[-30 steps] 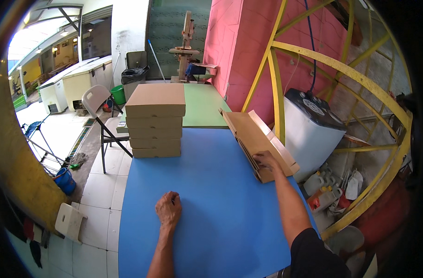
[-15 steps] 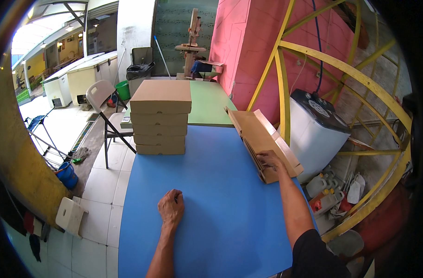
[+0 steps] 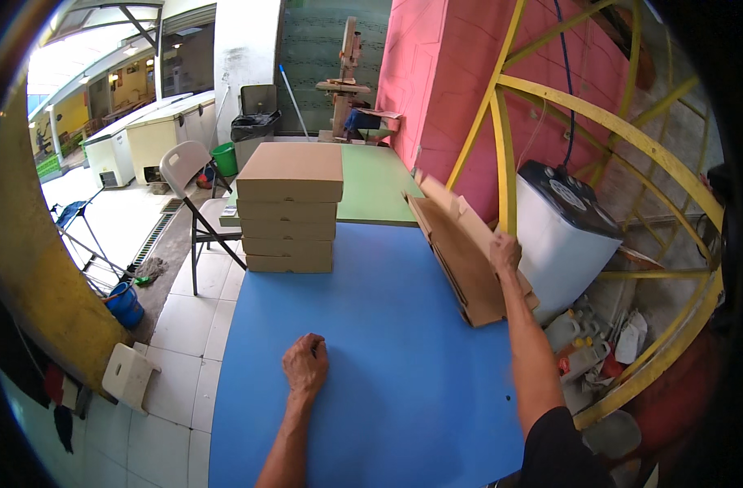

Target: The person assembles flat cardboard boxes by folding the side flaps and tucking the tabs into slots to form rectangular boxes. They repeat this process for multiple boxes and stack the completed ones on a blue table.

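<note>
My left hand (image 3: 306,363) rests on the blue tabletop (image 3: 371,358) with its fingers curled in, and nothing shows in it. At the table's right edge, my right hand (image 3: 507,250) has its fingers closed on the outer edge of a brown cardboard box blank (image 3: 461,205), which is tilted up. Under it lie more unfolded cardboard blanks (image 3: 457,260), several layers thick. Ahead of my left hand stands a stack of several closed cardboard boxes (image 3: 290,213), near the table's far left.
A green table (image 3: 379,183) adjoins the blue one. On the right stand a yellow metal frame (image 3: 505,163) and a white washing machine (image 3: 562,220), close beside the blanks. To the left are a folding chair (image 3: 184,171), a white stool (image 3: 129,376) and a blue bucket (image 3: 125,307).
My right hand has moved from the blanks' near inner side to their outer right edge, and the top blank has lifted and tilted. The left hand stays put. The view has shifted slightly.
</note>
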Tool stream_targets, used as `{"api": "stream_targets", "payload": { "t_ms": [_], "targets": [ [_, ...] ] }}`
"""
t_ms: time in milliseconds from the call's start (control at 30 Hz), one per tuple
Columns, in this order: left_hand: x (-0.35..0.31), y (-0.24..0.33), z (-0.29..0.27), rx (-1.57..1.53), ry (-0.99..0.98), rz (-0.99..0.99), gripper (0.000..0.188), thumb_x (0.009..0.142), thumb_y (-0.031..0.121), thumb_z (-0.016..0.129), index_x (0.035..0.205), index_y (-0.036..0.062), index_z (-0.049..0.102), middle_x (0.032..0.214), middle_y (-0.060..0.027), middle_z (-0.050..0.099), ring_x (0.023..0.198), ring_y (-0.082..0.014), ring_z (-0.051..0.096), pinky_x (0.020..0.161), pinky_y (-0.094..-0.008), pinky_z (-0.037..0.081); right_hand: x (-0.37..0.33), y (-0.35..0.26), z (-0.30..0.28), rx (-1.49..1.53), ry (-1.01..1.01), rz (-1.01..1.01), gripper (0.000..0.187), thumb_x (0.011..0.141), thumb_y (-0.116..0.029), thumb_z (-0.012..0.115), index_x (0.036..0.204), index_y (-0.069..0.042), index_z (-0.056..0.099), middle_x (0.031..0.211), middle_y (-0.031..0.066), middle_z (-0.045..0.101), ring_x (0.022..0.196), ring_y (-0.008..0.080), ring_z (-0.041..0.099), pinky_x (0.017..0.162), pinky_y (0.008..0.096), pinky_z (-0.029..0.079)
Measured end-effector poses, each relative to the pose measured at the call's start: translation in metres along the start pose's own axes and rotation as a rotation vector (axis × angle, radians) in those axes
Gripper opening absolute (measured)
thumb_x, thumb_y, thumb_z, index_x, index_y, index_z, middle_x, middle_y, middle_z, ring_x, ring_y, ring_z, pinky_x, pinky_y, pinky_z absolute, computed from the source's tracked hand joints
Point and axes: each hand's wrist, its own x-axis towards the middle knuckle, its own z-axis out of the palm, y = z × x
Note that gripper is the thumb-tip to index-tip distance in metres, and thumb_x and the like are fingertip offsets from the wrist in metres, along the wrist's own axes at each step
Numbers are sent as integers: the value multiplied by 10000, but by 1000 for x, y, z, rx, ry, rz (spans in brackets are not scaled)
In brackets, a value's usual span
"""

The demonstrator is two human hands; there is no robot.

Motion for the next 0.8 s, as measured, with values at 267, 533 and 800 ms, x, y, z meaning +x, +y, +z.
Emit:
{"api": "stream_targets", "payload": {
  "t_ms": [267,533,800],
  "targets": [
    [2,-10,7,0,16,50,123,875,142,660,951,64,717,855,-111,723,786,-284,700,737,-399,538,-31,-76,-151,46,15,-402,181,884,-120,607,1007,-70,731,858,205,696,796,407,687,692,476,537],
    [24,-44,-8,-661,259,-179,196,1014,202,594,1133,65,668,853,-4,606,721,-89,553,603,-262,526,-205,-24,-315,74,-656,-516,320,766,-99,750,1081,-68,711,1001,134,707,945,355,671,827,445,541],
    [26,-63,-102,-599,330,-184,186,955,220,653,1086,91,675,878,0,624,783,-84,532,699,-264,451,-271,131,-347,-223,-522,131,650,769,-274,825,1311,-4,588,1273,215,626,1186,398,597,1032,459,476]
  ]
}}
